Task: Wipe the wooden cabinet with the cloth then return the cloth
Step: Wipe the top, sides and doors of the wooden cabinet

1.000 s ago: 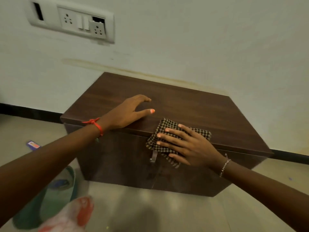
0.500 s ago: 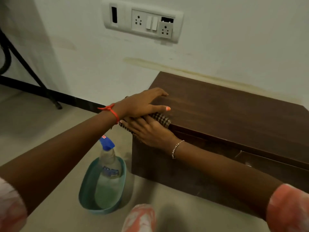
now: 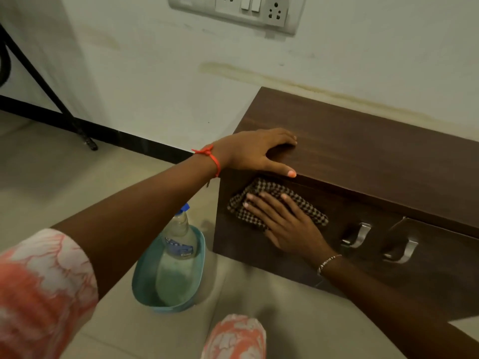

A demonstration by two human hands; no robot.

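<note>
Right hand [image 3: 287, 226]: flat, with straight spread fingers, it presses the checked cloth [image 3: 269, 187] against the front face of the wooden cabinet [image 3: 375, 156], near the left end and just under the top's edge.
Left hand [image 3: 256, 151]: it rests on the left front corner of the top with relaxed fingers and the thumb along the front edge. It holds nothing and, I think, only gives support.
Cloth: bunched between the palm and the wood, and its edges show around the fingers.
Step in hand: wiping the front face, as I judge.
How to do it well: keep the palm flat and the pressure even. Make long strokes that overlap. Spread the cloth more, so that it covers more wood, and reach also under the overhang of the top.
In the way: two metal handles [image 3: 356, 237] [image 3: 401, 251] stick out to the right of the cloth. The fabric may catch there, so it is better to wipe around each one.
Around: a spray bottle [image 3: 178, 244] stands in a teal basin [image 3: 145, 288] on the floor, near the cabinet's left side, and a careless elbow could tip it. A socket panel [image 3: 233, 6] is on the wall above.
Return place: not shown, but perhaps it is the basin.
</note>
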